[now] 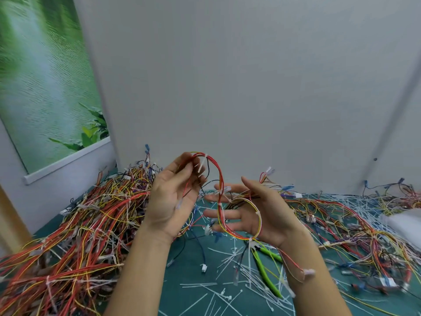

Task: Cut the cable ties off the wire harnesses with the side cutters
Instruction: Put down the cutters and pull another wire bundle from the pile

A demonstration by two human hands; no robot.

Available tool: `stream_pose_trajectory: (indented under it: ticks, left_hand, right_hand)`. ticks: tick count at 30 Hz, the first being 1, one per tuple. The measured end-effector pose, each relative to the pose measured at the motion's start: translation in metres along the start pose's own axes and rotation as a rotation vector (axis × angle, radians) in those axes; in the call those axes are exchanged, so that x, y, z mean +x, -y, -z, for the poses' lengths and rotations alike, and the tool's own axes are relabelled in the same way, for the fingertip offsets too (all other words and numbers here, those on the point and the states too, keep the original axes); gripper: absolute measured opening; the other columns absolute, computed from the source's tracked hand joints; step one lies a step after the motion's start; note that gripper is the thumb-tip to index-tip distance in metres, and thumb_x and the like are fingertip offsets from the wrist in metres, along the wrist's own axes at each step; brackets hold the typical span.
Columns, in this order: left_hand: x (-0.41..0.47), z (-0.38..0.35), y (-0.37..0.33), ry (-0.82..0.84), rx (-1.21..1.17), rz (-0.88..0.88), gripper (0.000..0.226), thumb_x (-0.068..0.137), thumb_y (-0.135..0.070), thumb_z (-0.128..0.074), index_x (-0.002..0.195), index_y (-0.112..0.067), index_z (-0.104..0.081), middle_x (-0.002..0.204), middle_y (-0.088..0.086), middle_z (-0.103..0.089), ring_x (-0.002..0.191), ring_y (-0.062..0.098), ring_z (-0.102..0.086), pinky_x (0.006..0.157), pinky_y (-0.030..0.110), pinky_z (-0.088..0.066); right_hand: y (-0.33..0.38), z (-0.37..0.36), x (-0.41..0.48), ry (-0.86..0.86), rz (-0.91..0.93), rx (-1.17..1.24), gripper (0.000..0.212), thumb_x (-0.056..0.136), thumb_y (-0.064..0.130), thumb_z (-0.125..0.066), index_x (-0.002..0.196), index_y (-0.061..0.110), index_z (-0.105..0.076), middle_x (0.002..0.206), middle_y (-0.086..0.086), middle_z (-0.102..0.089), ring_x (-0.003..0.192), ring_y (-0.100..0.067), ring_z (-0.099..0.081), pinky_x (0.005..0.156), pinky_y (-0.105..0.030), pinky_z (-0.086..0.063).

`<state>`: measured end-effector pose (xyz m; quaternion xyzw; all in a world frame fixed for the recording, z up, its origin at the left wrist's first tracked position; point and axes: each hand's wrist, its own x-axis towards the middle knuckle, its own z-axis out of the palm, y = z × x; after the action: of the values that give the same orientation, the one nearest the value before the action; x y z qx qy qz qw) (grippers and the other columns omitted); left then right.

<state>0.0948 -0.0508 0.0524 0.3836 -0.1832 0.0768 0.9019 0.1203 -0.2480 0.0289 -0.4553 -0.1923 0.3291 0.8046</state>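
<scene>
Worktop point(177, 278) litter of cut cable ties point(200, 285) shows progress (a big pile point(75, 224) remains left); left grip point(168, 201) pinches a tied harness point(219, 179), right grip point(266, 215) splayed, side cutters point(264, 272) idle.

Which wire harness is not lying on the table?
The looped red-and-yellow harness: the left hand pinches its top, its loop hangs over the right hand. The rest lie in piles.

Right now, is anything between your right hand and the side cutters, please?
Yes: the wire harness is draped over the right hand, and loose cut cable ties lie across the side cutters on the mat below that wrist.
</scene>
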Motion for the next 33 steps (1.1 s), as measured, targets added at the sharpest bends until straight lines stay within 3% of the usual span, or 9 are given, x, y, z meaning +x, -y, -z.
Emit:
stream_pose_trajectory:
  ticks: [4,8,11,15,18,20,23,27,33]
  left_hand:
    - [0.0,0.001,0.0,-0.063,0.15,-0.081,0.021,0.086,-0.007,-0.061,0.096,-0.016,-0.078,0.096,0.01,-0.071,0.087,0.018,-0.066,0.082,0.025,-0.056]
    - [0.0,0.007,-0.001,-0.173,0.536,-0.22,0.016,0.089,-0.005,-0.066,0.104,-0.009,-0.072,0.097,0.013,-0.075,0.089,0.026,-0.07,0.084,0.037,-0.057]
    - [0.002,0.011,-0.007,-0.237,0.541,-0.215,0.012,0.095,-0.002,-0.063,0.104,-0.005,-0.07,0.099,0.015,-0.076,0.083,0.03,-0.075,0.08,0.04,-0.063]
    - [0.001,0.017,-0.018,-0.274,0.545,-0.181,0.012,0.098,-0.006,-0.061,0.107,-0.002,-0.067,0.096,0.014,-0.076,0.074,0.03,-0.073,0.067,0.037,-0.064]
    - [-0.005,0.02,-0.027,-0.146,0.601,-0.059,0.025,0.091,-0.024,-0.066,0.098,-0.001,-0.071,0.083,0.018,-0.072,0.062,0.029,-0.067,0.045,0.028,-0.055]
    - [-0.01,0.018,-0.028,0.056,0.666,0.097,0.032,0.09,-0.032,-0.066,0.091,-0.001,-0.074,0.081,0.023,-0.071,0.059,0.03,-0.066,0.044,0.028,-0.052]
    - [-0.014,0.002,-0.011,0.258,0.732,0.227,0.03,0.098,-0.026,-0.058,0.104,-0.001,-0.074,0.09,0.023,-0.074,0.066,0.029,-0.069,0.054,0.028,-0.056]
    - [-0.007,-0.016,0.019,0.038,0.625,0.103,0.033,0.102,-0.03,-0.052,0.121,-0.006,-0.065,0.086,0.01,-0.068,0.06,0.021,-0.062,0.051,0.029,-0.049]
    - [-0.001,-0.012,0.024,-0.074,0.399,-0.029,0.027,0.096,-0.036,-0.06,0.116,-0.025,-0.075,0.065,0.0,-0.029,0.051,0.01,-0.028,0.042,0.022,-0.027]
  right_hand:
    - [0.004,0.003,-0.002,0.038,-0.002,0.004,0.058,0.09,0.042,-0.069,0.134,0.004,-0.066,0.131,-0.023,-0.067,0.078,-0.036,-0.074,0.07,-0.043,-0.062]
    - [0.01,0.008,-0.008,0.025,0.071,0.036,0.057,0.07,0.031,-0.094,0.117,0.004,-0.075,0.104,-0.009,-0.071,0.054,-0.008,-0.043,0.052,-0.023,-0.043]
    - [0.015,0.013,-0.011,0.047,0.158,0.102,0.044,0.07,0.018,-0.094,0.107,0.003,-0.075,0.087,-0.001,-0.057,0.054,-0.002,-0.023,0.046,-0.014,-0.03]
    - [0.021,0.017,-0.014,0.009,0.263,0.261,0.02,0.088,0.012,-0.072,0.105,0.004,-0.069,0.084,-0.001,-0.053,0.054,-0.002,-0.022,0.043,-0.015,-0.03]
    - [0.024,0.018,-0.012,-0.075,0.28,0.314,0.021,0.095,0.016,-0.049,0.11,0.007,-0.061,0.085,0.001,-0.054,0.053,-0.003,-0.021,0.041,-0.016,-0.032]
    - [0.024,0.017,-0.009,-0.091,0.257,0.338,0.022,0.091,0.015,-0.054,0.11,0.007,-0.062,0.085,0.001,-0.056,0.053,-0.003,-0.021,0.04,-0.017,-0.033]
    - [0.019,0.014,-0.005,-0.056,0.197,0.334,0.023,0.086,0.013,-0.064,0.108,0.005,-0.068,0.085,-0.001,-0.056,0.054,-0.002,-0.024,0.042,-0.016,-0.034]
    - [0.009,0.009,0.0,0.032,0.094,0.23,0.039,0.071,0.01,-0.092,0.105,0.001,-0.075,0.085,-0.005,-0.06,0.048,-0.004,-0.04,0.042,-0.017,-0.04]
    - [0.004,0.007,0.003,-0.047,-0.023,0.046,0.028,0.095,0.019,-0.057,0.105,0.005,-0.079,0.087,-0.005,-0.064,0.049,-0.006,-0.049,0.048,-0.02,-0.05]
